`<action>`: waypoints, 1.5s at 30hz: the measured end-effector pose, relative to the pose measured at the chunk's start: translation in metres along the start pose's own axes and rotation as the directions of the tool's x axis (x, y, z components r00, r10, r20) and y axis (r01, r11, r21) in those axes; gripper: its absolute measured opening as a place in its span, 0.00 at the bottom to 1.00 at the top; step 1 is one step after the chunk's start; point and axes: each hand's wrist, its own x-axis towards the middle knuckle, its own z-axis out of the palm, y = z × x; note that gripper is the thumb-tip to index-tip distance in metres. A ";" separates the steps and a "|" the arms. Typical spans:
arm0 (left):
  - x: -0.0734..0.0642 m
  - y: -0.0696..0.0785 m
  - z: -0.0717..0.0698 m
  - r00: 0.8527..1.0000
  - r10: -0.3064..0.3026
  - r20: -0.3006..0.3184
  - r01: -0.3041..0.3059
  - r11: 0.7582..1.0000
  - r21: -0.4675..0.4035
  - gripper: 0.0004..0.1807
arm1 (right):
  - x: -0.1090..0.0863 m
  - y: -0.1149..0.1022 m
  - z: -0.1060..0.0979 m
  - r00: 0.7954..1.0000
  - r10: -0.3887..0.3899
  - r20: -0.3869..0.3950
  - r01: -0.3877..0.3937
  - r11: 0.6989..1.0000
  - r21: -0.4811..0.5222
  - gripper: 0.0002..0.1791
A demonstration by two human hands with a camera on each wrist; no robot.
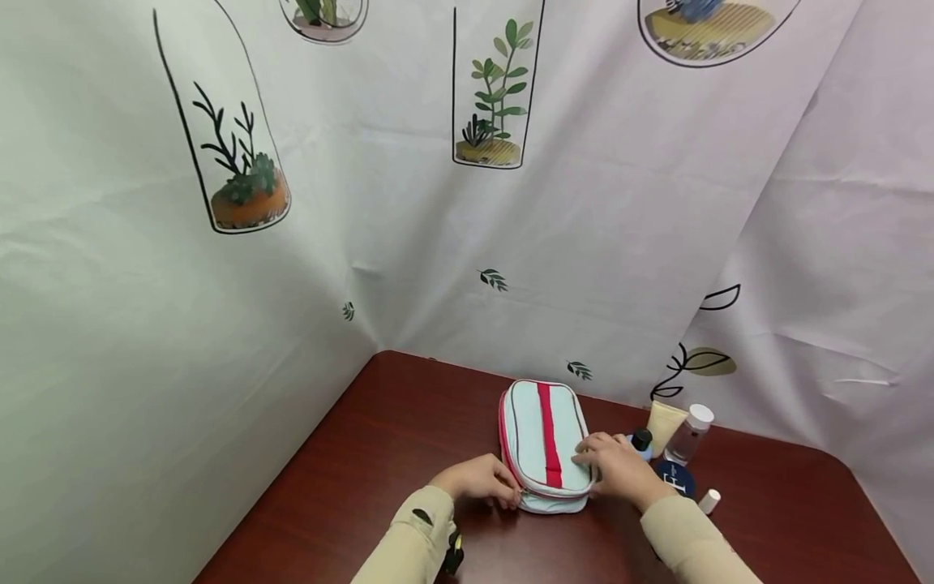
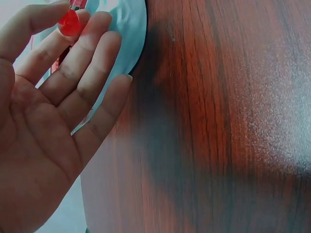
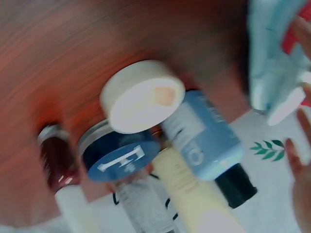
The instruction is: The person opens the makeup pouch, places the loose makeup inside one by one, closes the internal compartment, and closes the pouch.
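Note:
A pale blue toiletry bag (image 1: 525,434) with a red stripe and red piping lies on the table, its lid down. At its front left corner, my left hand (image 1: 477,477) pinches a red zipper pull (image 2: 69,23) between thumb and index finger. The other left fingers extend beside the bag in the left wrist view. My right hand (image 1: 620,470) rests against the bag's right side, with fingertips on the lid. Only parts of those right fingers (image 3: 301,184) show at the edge of the right wrist view.
Right of the bag stand a blue bottle (image 3: 204,136) with a black cap, a cream tube (image 1: 664,426), a clear bottle (image 1: 686,438) with a white cap, a dark blue-lidded jar (image 3: 116,160), a white round container (image 3: 146,102) and a dark red tube (image 3: 58,160). Patterned cloth (image 1: 438,243) hangs behind.

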 end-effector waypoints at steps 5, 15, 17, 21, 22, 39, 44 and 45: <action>-0.001 0.000 0.001 0.999 -0.006 -0.051 0.006 1.000 0.000 0.03 | -0.005 0.006 0.006 0.952 -0.259 -0.162 0.231 0.957 -0.174 0.05; -0.005 -0.003 0.001 0.996 0.006 -0.093 -0.009 1.000 -0.024 0.03 | -0.003 0.003 0.017 0.880 -0.429 -0.205 0.344 0.872 -0.348 0.11; -0.006 -0.005 0.001 0.995 0.006 -0.099 -0.009 0.999 -0.033 0.03 | -0.002 0.001 0.021 0.880 -0.436 -0.186 0.352 0.865 -0.358 0.13; -0.009 -0.007 0.001 0.994 0.013 -0.111 -0.019 0.998 -0.053 0.03 | 0.000 -0.003 0.023 0.913 -0.368 -0.176 0.306 0.903 -0.302 0.15; -0.009 -0.008 0.001 0.993 0.019 -0.117 -0.026 0.998 -0.057 0.03 | 0.001 -0.005 0.022 0.922 -0.342 -0.183 0.284 0.916 -0.282 0.15; 0.001 0.011 0.011 0.990 0.099 -0.105 -0.107 0.991 -0.077 0.09 | 0.010 -0.017 0.013 0.948 -0.123 -0.295 0.128 0.992 -0.001 0.14; 0.001 0.010 0.022 0.982 0.076 -0.171 -0.095 0.989 -0.111 0.09 | 0.015 -0.028 0.017 0.946 -0.111 -0.303 0.136 0.989 0.062 0.13; 0.001 0.010 0.025 0.980 0.079 -0.182 -0.099 0.990 -0.104 0.09 | 0.017 -0.030 0.018 0.941 -0.119 -0.317 0.144 0.988 0.058 0.14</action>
